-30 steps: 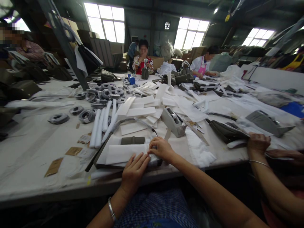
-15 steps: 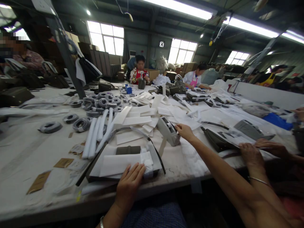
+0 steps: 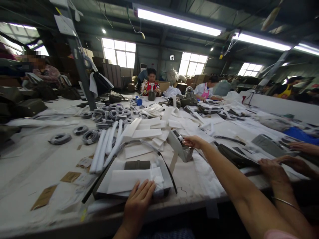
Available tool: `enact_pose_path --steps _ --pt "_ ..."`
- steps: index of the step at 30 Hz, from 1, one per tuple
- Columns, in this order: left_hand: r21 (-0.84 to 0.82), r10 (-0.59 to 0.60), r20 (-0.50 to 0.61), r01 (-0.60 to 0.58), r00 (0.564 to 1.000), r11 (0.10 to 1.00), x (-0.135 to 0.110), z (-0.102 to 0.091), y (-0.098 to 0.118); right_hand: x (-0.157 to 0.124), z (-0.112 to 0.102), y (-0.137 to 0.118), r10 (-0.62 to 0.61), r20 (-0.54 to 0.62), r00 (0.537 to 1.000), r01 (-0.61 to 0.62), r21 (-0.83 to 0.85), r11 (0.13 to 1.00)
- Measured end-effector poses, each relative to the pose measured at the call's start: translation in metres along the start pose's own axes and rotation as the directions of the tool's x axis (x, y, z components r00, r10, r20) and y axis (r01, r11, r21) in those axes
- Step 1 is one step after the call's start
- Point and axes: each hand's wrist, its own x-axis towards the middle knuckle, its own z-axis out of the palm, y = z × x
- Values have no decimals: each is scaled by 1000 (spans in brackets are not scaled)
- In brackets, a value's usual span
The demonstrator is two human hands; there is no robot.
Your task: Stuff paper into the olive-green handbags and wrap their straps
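Bare right hand (image 3: 195, 142) now at the grey plastic tape dispenser (image 3: 175, 146).
A second ago it was at the flat white foam sheet (image 3: 122, 181), left of the dispenser; well to the dispenser's right, a co-worker's bare hand (image 3: 302, 146) has come into view.

Dk wall (image 3: 153, 54) w/ windows (image 3: 118, 53), fluor. tubes (image 3: 178, 22)

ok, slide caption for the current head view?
Left hand on a white sheet, right hand at a gray tape dispenser on a cluttered worktable.
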Motion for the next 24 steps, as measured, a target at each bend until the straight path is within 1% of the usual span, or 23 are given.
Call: enact_pose_path --steps 4,7,10,13,16,19,21,24 --pt "28 86 57 -88 995 996 3 -6 -4 -24 -17 -2 -40 -63 997 41 1 999" --pt "29 90 44 -92 995 995 8 -12 -4 -52 -32 7 -97 -115 989 97 -11 995" --pt "13 84 41 -84 996 996 10 -14 -2 -80 -41 27 -146 -165 976 140 -46 989" --pt "2 69 34 -69 997 998 10 -13 -1 -95 -40 58 -178 -216 960 162 -92 983" --pt "-2 61 37 -61 997 998 9 -13 0 -92 -32 90 -206 -254 945 177 -130 976" --pt "3 65 55 -65 996 998 9 -14 0 -78 -26 111 -256 -291 922 210 -181 961" --pt "8 68 62 -69 996 998 10 -15 0 -67 -25 116 -307 -310 900 237 -244 940" --pt "10 66 59 -67 996 998 10 -15 1 -58 -30 114 -397 -314 862 265 -388 883"
